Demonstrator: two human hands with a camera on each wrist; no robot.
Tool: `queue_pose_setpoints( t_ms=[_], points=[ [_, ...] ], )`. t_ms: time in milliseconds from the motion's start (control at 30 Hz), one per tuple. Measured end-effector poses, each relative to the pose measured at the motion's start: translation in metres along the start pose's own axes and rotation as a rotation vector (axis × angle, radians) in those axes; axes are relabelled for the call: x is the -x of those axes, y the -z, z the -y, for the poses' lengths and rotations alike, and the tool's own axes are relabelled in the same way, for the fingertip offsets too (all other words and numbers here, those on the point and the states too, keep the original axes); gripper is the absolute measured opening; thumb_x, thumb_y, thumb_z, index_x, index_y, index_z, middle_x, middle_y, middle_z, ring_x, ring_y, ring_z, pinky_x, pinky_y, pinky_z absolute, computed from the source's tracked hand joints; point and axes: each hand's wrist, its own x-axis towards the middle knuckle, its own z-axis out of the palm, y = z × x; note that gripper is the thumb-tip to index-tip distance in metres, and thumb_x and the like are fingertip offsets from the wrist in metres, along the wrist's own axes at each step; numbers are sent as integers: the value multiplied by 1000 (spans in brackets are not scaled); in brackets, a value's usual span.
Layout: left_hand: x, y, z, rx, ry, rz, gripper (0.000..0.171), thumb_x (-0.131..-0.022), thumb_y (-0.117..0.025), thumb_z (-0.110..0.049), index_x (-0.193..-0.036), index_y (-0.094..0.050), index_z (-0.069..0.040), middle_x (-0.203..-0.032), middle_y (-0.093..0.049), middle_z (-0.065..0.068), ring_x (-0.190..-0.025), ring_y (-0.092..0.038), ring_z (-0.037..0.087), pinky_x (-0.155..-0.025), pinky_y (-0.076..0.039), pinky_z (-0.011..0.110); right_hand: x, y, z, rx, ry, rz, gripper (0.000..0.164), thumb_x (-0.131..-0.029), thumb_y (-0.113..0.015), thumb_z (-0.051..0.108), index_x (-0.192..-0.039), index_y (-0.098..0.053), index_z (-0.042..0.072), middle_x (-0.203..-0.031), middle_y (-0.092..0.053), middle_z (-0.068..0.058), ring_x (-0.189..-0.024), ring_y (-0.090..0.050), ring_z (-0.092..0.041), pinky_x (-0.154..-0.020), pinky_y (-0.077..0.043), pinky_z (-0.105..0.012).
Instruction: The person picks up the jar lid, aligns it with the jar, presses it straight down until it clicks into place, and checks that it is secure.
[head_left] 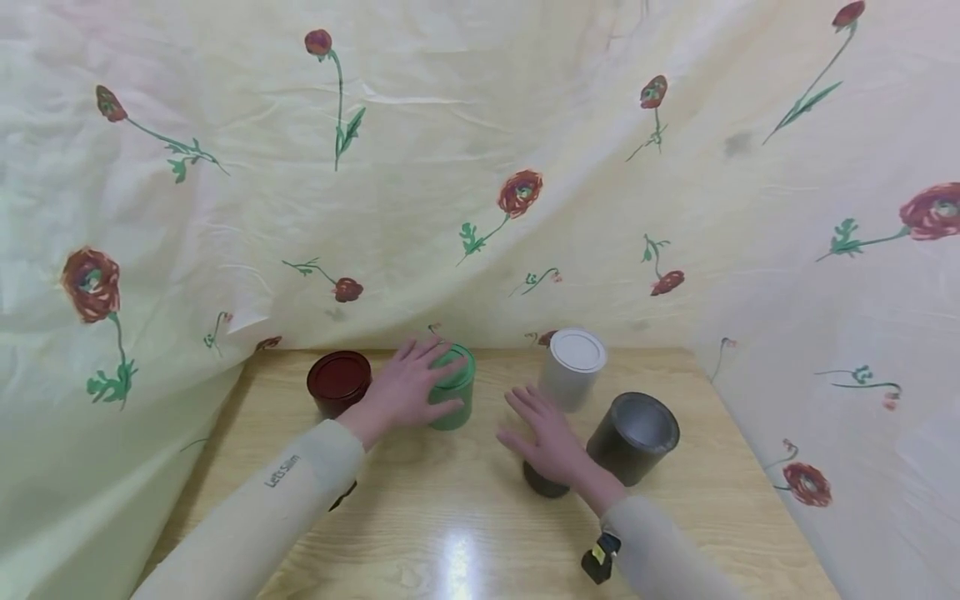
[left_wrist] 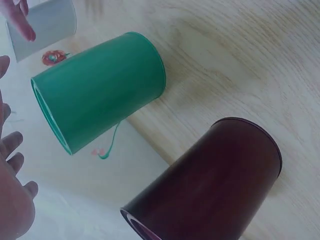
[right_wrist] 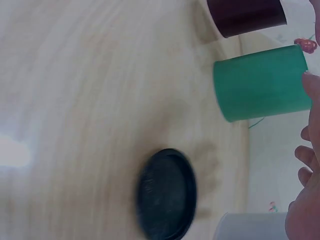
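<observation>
My left hand point(head_left: 405, 385) is spread above the green can point(head_left: 454, 415), its fingers overlapping the lidded top in the head view. In the left wrist view the fingers are at the left edge, apart from the green can's wall. Just left of that hand stands a dark red can point(head_left: 339, 379) with a lid. My right hand point(head_left: 546, 435) hovers with fingers extended, holding nothing. Beneath it lies a round black lid point(right_wrist: 167, 195), partly hidden by the hand in the head view. A black can point(head_left: 630, 442) with a grey interior showing stands right of this hand.
A white can point(head_left: 573, 371) with a lid stands behind the right hand, near the back edge. The wooden table point(head_left: 420, 517) meets a cream cloth point(head_left: 420, 208) with printed red flowers, which hangs behind it and along both sides.
</observation>
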Motion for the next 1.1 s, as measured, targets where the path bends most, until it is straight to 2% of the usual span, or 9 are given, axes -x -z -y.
queue_pose_setpoints(
  t_ms=[200, 367, 467, 633, 800, 933, 1100],
  points=[
    [-3, -7, -7, -25, -53, 49, 72, -101, -63, -62, -163, -49, -27, -172, -38, 8, -162, -25, 33, -132, -14, 59, 25, -3, -8, -14, 32, -67, 66, -104, -69, 39, -156, -52, 2, -158, -50, -28, -150, -36, -56, -122, -23, -75],
    [-5, -14, -17, -40, -118, 53, 72, -102, -58, -67, -163, -48, -31, -172, -38, 7, -162, -27, 30, -133, -14, 56, 43, -4, -11, -31, 15, -83, 65, -103, -71, 38, -155, -54, 3, -157, -52, -26, -150, -37, -55, -120, -23, -78],
    [-7, -19, -24, -37, -159, 67, 72, -103, -55, -68, -164, -46, -31, -172, -37, 5, -162, -27, 28, -133, -15, 55, 52, -6, -12, -29, -6, -87, 64, -101, -75, 32, -154, -55, 1, -157, -52, -26, -150, -38, -55, -119, -23, -79],
    [-8, -27, -34, 12, -227, 54, 71, -102, -61, -63, -162, -49, -27, -171, -40, 8, -162, -28, 31, -132, -17, 57, 66, -13, -12, -16, -55, -87, 65, -100, -77, 31, -154, -55, 1, -157, -53, -26, -150, -39, -54, -120, -21, -79],
    [-10, -40, -43, 28, -286, 37, 70, -102, -63, -60, -161, -52, -24, -168, -44, 9, -160, -32, 33, -131, -20, 57, 78, -20, -13, 14, -52, -127, 65, -98, -79, 30, -151, -58, 0, -153, -57, -26, -146, -44, -55, -118, -27, -78],
    [-13, -55, -50, 58, -292, 64, 70, -102, -65, -57, -161, -51, -22, -169, -43, 10, -159, -33, 35, -131, -22, 58, 87, -26, -15, 29, -52, -154, 64, -96, -81, 28, -148, -60, -3, -151, -58, -27, -143, -47, -55, -116, -31, -77],
    [-19, -78, -57, 70, -263, 115, 73, -100, -67, -57, -163, -48, -24, -170, -40, 8, -161, -30, 32, -132, -20, 55, 98, -30, -19, 61, -54, -177, 62, -95, -81, 28, -145, -62, -4, -149, -60, -27, -141, -50, -55, -114, -35, -76]
  ],
)
